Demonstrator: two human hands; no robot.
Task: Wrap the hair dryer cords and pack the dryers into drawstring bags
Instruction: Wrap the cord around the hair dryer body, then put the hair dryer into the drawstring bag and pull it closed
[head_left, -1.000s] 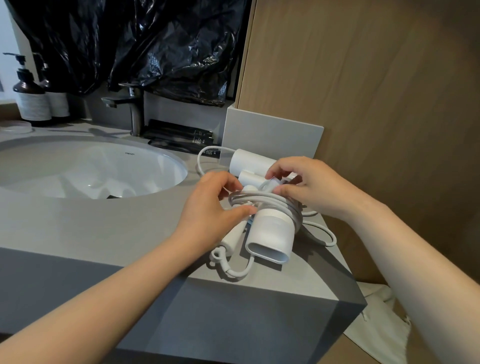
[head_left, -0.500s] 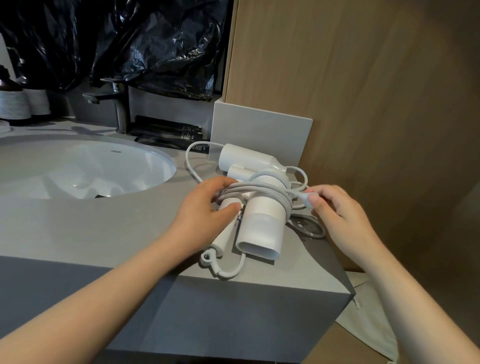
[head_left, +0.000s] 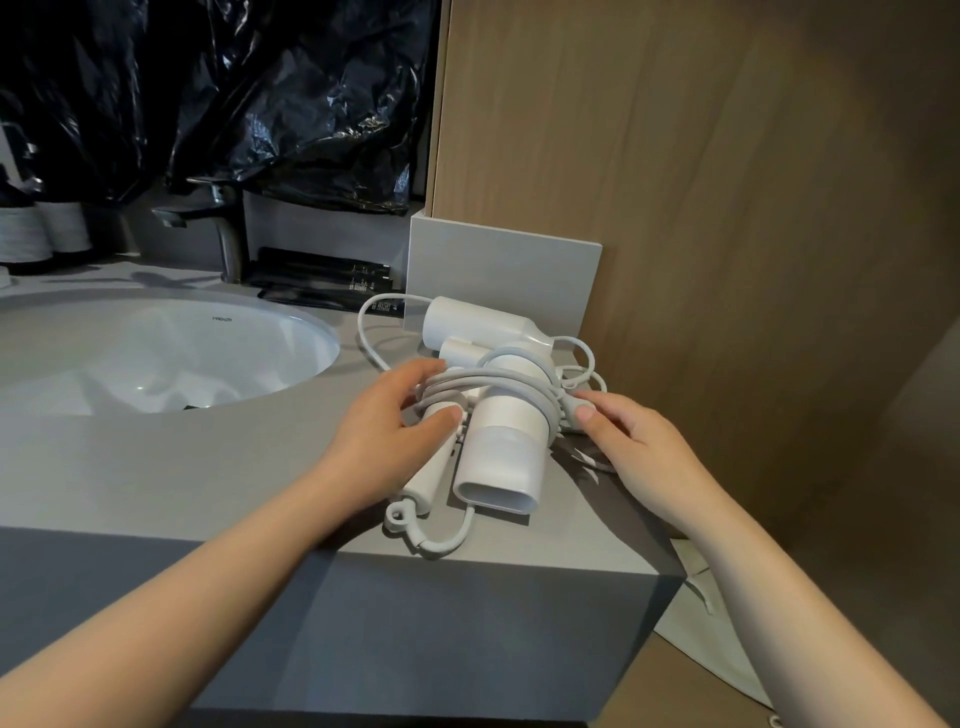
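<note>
Head view: the left hand (head_left: 384, 436) is clasping the handle of the dryer (head_left: 506, 447) and its wound cord (head_left: 493, 382), lying mid-frame on the bench (head_left: 156, 467); the right hand (head_left: 631, 447) is pinching the plug (head_left: 571, 411) beside them. Tucking that plug under a taut coil is looking wisest.

The counter (head_left: 156, 467) hides most of the white bag (head_left: 701, 639) below.

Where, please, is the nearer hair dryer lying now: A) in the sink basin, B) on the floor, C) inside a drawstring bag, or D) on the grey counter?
D: the nearer hair dryer lies on the grey counter by its right corner, the left hand gripping it, the right hand pinching its cord.
</note>
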